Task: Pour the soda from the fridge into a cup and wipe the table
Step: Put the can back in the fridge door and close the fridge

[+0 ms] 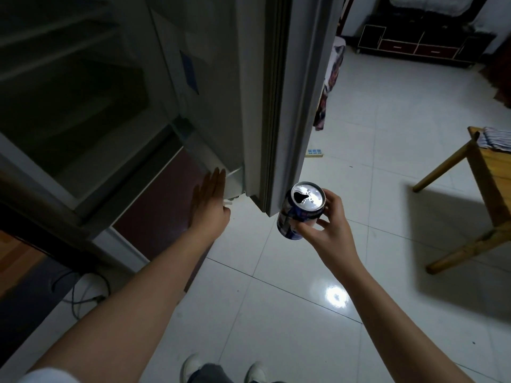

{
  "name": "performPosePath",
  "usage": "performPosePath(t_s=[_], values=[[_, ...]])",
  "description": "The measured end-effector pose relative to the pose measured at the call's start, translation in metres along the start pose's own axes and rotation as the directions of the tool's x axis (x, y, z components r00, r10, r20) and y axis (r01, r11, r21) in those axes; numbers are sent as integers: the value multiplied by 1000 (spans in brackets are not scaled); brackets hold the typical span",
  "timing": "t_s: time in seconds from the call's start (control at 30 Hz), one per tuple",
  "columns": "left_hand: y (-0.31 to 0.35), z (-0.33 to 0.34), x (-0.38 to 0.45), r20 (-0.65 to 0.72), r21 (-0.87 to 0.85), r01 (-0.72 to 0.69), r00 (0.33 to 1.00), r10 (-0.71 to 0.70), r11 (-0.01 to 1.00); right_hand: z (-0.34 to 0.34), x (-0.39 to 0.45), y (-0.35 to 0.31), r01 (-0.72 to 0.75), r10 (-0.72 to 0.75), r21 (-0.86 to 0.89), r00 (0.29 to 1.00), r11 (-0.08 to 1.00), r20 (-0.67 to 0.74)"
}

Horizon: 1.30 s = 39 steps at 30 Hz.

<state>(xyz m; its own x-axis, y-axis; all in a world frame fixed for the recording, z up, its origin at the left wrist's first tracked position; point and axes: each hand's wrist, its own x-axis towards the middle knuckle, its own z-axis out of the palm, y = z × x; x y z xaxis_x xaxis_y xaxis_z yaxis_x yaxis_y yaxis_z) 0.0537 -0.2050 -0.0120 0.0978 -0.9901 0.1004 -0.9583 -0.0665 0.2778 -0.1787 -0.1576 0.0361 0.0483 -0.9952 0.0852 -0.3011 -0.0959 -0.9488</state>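
Right hand (329,225) grasping can (300,211), already opened, tilted. Left hand (210,197) flat, fingers straight, against fridge door (221,106). Risk: soda spilling if tilted further.

We count one soda can (301,210), already opened at the top, and two hands (210,199). We see one fridge (83,106) with one open door (249,92), one wooden surface (495,172) bearing one striped cloth (496,138), one power strip (315,152) on the floor, one dark cabinet (420,42) and two shoes (190,366).
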Motion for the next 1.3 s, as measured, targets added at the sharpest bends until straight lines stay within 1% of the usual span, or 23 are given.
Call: performPosePath(t_s=[0.13, 0.33, 0.53, 0.6, 0.73, 0.87, 1.0, 1.13, 1.3], values=[[2, 0, 6, 7, 81, -45, 999, 44, 996, -1, 1, -3, 3, -3, -1, 1000, 1000, 3], [14, -6, 27, 88, 158, -129, 989, 116, 979, -6, 8, -1, -10, 9, -14, 1000, 1000, -30], [33, -5, 56, 163, 121, -250, 960, 229, 961, -6, 24, -1, -29, 27, -17, 996, 999, -80], [36, -3, 67, 165, 143, -295, 948, 271, 945, -6, 32, -1, -35, 34, -16, 994, 999, -100], [41, 3, 92, 125, 151, -390, 919, 374, 908, -5, 52, 0, -38, 36, -9, 986, 999, -162], [49, 4, 118, 158, 114, -473, 877, 454, 874, -4, 76, -1, -38, 35, -6, 974, 999, -224], [52, 9, 146, 177, 49, -502, 855, 487, 864, -3, 97, -2, -44, 44, 6, 962, 999, -268], [58, 17, 164, 175, 28, -540, 831, 528, 841, -3, 113, -2, -49, 51, 12, 951, 999, -304], [71, 25, 180, 182, 20, -551, 822, 539, 834, -7, 126, 0, -61, 61, 8, 951, 998, -302]])
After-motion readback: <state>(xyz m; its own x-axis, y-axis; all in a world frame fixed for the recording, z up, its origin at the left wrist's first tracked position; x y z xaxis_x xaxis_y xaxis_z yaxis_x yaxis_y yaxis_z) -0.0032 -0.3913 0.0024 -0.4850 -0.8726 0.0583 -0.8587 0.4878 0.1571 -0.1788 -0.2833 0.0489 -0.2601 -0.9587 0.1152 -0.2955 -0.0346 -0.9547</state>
